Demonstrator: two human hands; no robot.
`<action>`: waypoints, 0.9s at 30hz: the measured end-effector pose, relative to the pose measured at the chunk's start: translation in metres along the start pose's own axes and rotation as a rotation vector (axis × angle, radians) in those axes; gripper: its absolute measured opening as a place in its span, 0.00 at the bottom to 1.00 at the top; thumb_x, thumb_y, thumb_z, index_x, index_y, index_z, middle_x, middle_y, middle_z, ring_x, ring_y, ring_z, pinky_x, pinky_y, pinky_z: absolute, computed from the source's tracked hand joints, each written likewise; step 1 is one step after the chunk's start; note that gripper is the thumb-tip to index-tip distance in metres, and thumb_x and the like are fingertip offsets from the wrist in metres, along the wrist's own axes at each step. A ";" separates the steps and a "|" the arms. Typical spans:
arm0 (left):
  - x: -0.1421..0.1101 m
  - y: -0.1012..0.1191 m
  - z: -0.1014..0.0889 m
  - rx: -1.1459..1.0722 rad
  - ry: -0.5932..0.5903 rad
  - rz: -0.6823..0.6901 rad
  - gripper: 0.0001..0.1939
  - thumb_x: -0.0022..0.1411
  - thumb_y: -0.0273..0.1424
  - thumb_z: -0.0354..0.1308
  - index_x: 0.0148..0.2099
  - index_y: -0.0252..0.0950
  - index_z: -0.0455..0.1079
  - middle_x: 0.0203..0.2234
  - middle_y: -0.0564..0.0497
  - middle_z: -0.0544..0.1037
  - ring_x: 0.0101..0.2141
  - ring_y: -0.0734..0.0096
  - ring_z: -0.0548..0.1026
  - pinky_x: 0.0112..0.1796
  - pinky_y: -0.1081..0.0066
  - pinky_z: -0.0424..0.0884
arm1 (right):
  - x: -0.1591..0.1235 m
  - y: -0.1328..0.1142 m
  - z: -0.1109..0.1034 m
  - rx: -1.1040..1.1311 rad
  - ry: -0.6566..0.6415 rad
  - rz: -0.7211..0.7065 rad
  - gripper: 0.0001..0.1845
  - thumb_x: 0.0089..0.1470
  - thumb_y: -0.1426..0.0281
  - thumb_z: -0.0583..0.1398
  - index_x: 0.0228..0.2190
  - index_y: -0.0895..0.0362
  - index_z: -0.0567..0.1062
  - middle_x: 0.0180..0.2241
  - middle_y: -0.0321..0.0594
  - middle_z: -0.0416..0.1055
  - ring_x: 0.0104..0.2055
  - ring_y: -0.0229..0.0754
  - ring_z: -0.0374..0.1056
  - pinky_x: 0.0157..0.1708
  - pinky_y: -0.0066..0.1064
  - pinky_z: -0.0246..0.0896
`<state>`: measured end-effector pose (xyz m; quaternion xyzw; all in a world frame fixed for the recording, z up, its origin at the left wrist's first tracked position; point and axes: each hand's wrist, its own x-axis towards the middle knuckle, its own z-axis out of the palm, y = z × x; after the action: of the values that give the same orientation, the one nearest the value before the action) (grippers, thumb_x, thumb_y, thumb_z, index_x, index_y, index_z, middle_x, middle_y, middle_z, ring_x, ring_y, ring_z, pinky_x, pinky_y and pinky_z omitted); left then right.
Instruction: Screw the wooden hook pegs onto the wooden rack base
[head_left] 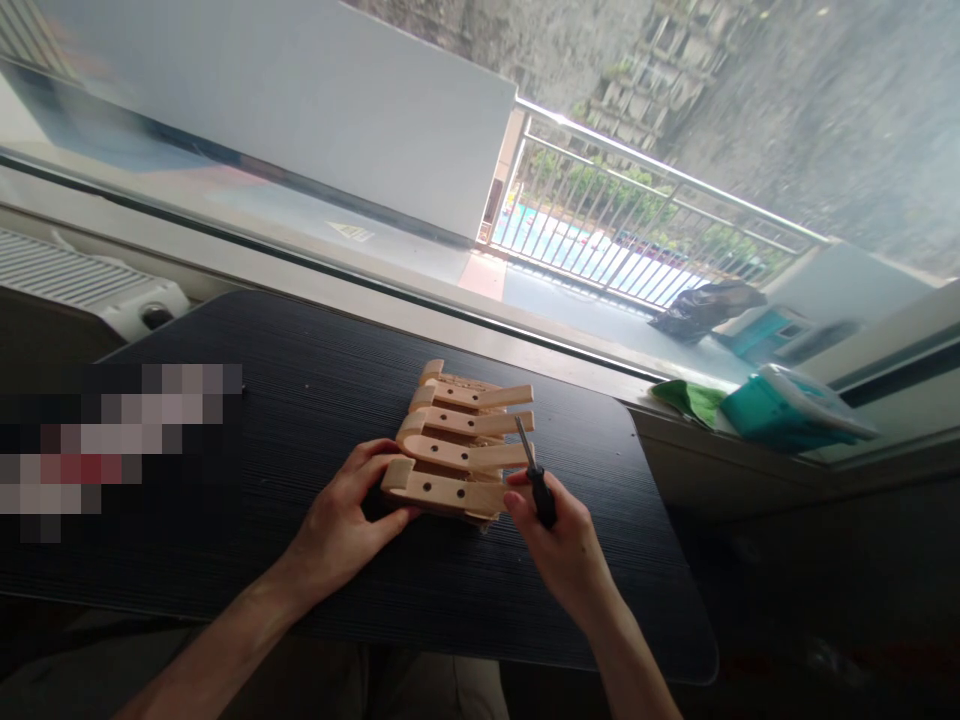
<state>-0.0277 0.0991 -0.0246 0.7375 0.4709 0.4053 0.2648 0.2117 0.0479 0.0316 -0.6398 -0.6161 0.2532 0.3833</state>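
On the dark table lies a slatted wooden piece (442, 489), made of several pale curved bars side by side, with pairs of dark screw heads or holes in them. My left hand (346, 525) grips its left end, thumb along the near side and fingers behind the front bar. My right hand (561, 545) is closed around the black handle of a screwdriver (541, 490), its metal shaft pointing up and away. The right fingertips touch the right end of the front bar. The screwdriver tip is apart from the screws.
The black table (300, 400) has a rounded right edge. A window sill (480, 335) runs behind it, with a railing (600, 220) outside. A white radiator (82, 275) stands at left. On the right are a green cloth (686, 400) and a teal box (780, 410). A blurred patch covers the left side.
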 end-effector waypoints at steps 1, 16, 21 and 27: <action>0.000 0.000 0.001 -0.010 0.010 -0.002 0.17 0.54 0.36 0.62 0.46 0.41 0.69 0.50 0.49 0.70 0.51 0.62 0.71 0.53 0.62 0.69 | -0.001 -0.001 0.001 0.003 0.000 -0.006 0.11 0.56 0.63 0.57 0.35 0.57 0.74 0.24 0.34 0.71 0.25 0.35 0.63 0.27 0.25 0.60; 0.006 0.006 -0.019 -0.010 -0.075 0.054 0.15 0.57 0.38 0.58 0.46 0.40 0.69 0.49 0.46 0.70 0.51 0.62 0.72 0.52 0.63 0.70 | -0.025 0.022 0.001 0.067 0.337 0.025 0.15 0.58 0.63 0.57 0.43 0.57 0.76 0.31 0.39 0.72 0.31 0.39 0.68 0.32 0.30 0.65; 0.011 0.003 -0.020 0.015 -0.074 0.065 0.14 0.57 0.38 0.58 0.45 0.40 0.70 0.50 0.47 0.71 0.51 0.61 0.72 0.52 0.65 0.70 | -0.046 0.020 0.001 -0.050 0.256 -0.362 0.20 0.56 0.79 0.54 0.49 0.53 0.71 0.37 0.40 0.70 0.36 0.38 0.69 0.34 0.29 0.66; 0.008 0.010 -0.019 0.116 -0.094 0.098 0.13 0.58 0.40 0.58 0.44 0.41 0.70 0.47 0.49 0.72 0.47 0.64 0.73 0.48 0.70 0.71 | -0.051 0.001 0.012 -0.177 0.227 -0.425 0.19 0.53 0.82 0.54 0.45 0.54 0.72 0.38 0.42 0.70 0.39 0.41 0.68 0.38 0.33 0.66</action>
<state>-0.0369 0.1025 -0.0038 0.7919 0.4439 0.3546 0.2236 0.1966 0.0002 0.0164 -0.5512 -0.7095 0.0386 0.4373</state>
